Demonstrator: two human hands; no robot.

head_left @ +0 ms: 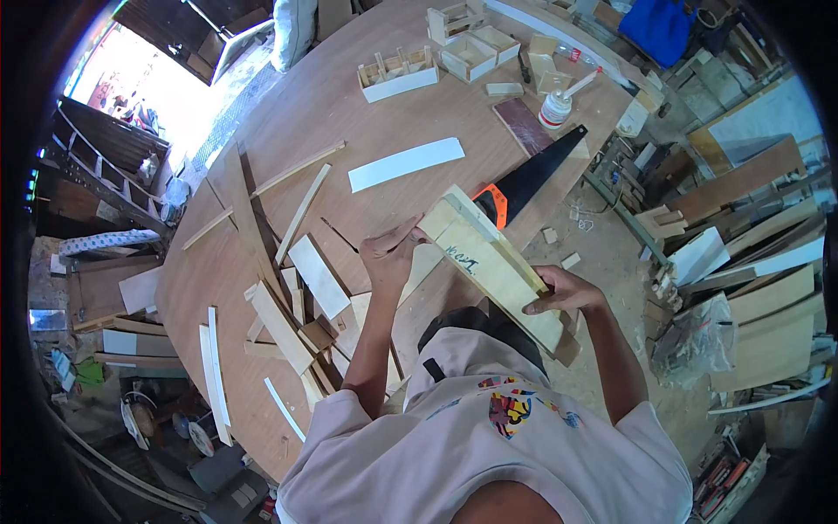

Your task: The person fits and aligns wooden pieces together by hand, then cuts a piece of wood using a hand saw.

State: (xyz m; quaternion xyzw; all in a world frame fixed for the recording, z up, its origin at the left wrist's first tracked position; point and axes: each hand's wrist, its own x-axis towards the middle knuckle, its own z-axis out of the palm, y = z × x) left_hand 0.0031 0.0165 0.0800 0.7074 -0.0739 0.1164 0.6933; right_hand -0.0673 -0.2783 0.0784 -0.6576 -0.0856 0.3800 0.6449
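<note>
A long, pale wooden piece with dark handwriting (463, 249) is held up at a slant in front of my body. It looks like a narrow box or stacked boards; I cannot tell which. My right hand (566, 292) grips its lower right part, with the thumb on the upper side. At its upper left corner, the closed fingers of my left hand (390, 253) pinch the edge. Just beyond the piece lies a handsaw (534, 179) with a black blade and orange handle. A white strip (407, 164) rests on the table farther off.
Wood offcuts (284, 327) and long slats are piled on the round-edged table (305, 122) at left. Small wooden boxes (397, 74) and a white glue pot (555, 110) stand toward the back. Boards and a plastic bag (698, 341) crowd the floor at right.
</note>
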